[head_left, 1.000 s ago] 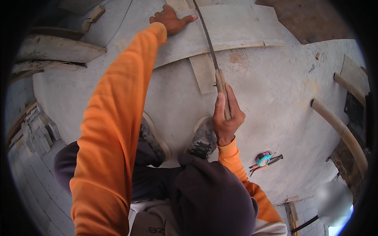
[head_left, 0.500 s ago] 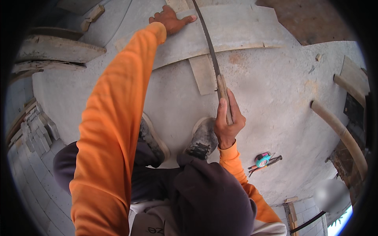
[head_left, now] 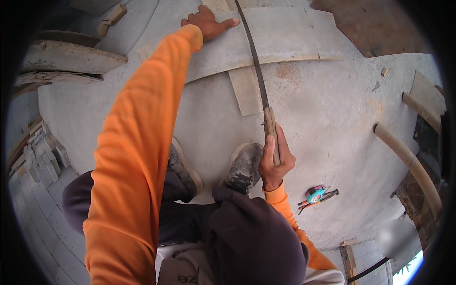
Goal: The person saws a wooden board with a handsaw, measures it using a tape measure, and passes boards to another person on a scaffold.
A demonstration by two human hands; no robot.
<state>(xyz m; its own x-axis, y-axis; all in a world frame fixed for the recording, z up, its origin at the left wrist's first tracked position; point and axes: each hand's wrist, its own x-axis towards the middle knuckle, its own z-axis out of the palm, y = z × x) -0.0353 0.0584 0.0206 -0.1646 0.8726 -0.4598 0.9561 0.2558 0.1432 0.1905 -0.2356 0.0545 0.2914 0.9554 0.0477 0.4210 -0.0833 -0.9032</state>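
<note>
My right hand (head_left: 277, 159) grips the wooden handle of a handsaw (head_left: 259, 76), whose long dark blade runs away from me across a wide grey board (head_left: 294, 35). At the board's far left part, my left hand (head_left: 209, 23) rests with its fingers spread and the thumb stretched toward the blade. Thumb and saw stay a little apart. Under the board, a shorter piece of wood (head_left: 245, 90) sticks out toward my feet, just left of the blade.
A teal tape measure (head_left: 315, 194) and pincers with orange handles (head_left: 311, 204) lie on the concrete floor at the right. Round wooden poles (head_left: 408, 159) and a brown sheet (head_left: 375, 26) stand farther right. Planks (head_left: 71, 57) and stacked pavers (head_left: 42, 152) are at the left.
My right hand has drawn the saw back toward me, so its handle is nearer my body. The left hand has stayed in place on the board.
</note>
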